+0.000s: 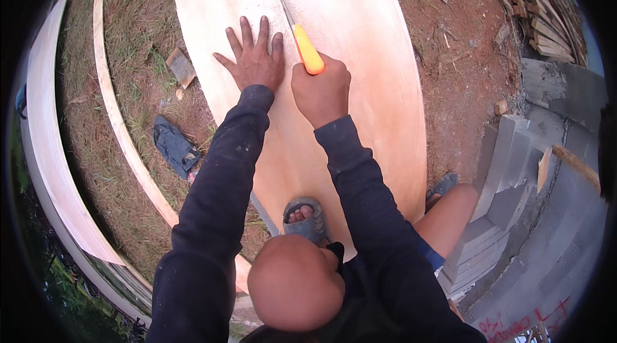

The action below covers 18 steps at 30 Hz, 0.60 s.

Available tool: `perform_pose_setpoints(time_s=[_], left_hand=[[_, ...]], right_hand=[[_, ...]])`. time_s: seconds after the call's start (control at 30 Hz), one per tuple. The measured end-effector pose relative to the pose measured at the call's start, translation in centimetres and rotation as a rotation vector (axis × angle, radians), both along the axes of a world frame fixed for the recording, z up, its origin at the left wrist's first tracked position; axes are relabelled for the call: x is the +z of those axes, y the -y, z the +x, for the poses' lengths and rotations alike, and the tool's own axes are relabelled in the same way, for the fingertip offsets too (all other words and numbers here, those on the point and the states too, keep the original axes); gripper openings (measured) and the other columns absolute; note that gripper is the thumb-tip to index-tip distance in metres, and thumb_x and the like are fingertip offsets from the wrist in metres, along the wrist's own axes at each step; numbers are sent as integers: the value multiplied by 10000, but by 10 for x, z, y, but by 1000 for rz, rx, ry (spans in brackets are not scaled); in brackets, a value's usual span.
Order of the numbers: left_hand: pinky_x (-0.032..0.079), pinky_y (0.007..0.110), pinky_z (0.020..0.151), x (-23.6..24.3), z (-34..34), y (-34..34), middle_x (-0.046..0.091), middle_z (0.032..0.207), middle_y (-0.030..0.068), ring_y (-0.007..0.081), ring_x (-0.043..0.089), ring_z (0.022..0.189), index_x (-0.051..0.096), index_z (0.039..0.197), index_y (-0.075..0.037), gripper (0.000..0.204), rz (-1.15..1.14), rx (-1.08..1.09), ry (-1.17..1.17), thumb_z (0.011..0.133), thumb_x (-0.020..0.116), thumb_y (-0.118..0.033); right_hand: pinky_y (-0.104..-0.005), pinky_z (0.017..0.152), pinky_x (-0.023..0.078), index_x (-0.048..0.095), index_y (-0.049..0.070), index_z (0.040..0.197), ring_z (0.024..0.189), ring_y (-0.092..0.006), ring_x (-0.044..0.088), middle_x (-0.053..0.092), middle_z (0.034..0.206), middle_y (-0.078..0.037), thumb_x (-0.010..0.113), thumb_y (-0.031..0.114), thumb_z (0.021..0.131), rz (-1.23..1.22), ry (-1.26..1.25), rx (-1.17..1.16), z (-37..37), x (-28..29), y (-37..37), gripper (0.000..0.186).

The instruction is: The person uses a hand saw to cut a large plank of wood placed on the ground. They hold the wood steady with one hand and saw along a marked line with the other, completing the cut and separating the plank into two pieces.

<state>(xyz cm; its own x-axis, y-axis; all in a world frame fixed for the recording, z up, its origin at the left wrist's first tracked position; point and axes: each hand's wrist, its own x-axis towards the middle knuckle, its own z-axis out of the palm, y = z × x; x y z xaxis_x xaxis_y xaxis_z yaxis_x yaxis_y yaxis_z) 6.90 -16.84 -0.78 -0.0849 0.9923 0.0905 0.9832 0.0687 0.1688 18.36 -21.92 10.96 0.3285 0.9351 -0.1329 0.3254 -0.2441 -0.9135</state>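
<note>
A pale plywood sheet (pixel 379 118) lies lengthwise in front of me. My right hand (pixel 323 90) is wrapped round the yellow and orange handle of a handsaw (pixel 308 50). Its thin blade, seen nearly edge-on, points away along a dark line in the far part of the sheet; how deep the teeth sit I cannot tell. Just left of the handle, my left hand (pixel 255 60) presses flat on the plywood with its fingers spread. Fine pale dust lies around the blade. One of my feet, in a grey sandal (pixel 307 219), rests on the sheet's near end.
Grassy dirt with a long wooden strip (pixel 119 121), a dark crumpled cloth (pixel 173 145) and a wood offcut (pixel 180 68) is at left. Another long pale board (pixel 54 150) lies farther left. On the right are stacked grey blocks (pixel 491 221), a block wall (pixel 559 240) and piled lumber (pixel 546 18).
</note>
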Motion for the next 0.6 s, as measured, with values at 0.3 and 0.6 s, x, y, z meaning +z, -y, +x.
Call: perform_pose_setpoints(time_s=[0.3, 0.6], left_hand=[[48, 762, 1133, -7, -6, 5, 248, 1653, 65, 371, 139, 1533, 392, 1535, -336, 548, 17, 22, -71, 1027, 393, -541], [38, 763, 1135, -13, -11, 2, 274, 1644, 65, 383, 141, 1530, 405, 1527, -332, 541, 35, 24, -59, 1030, 379, -545]], right_hand=[[-272, 666, 535, 618, -100, 1277, 709, -145, 706, 732, 871, -208, 562, -66, 783, -248, -90, 47, 35, 61, 140, 499], [-327, 594, 503, 624, -81, 1276, 587, -217, 648, 642, 696, -226, 594, -22, 799, -268, -49, 68, 29, 46, 117, 482]])
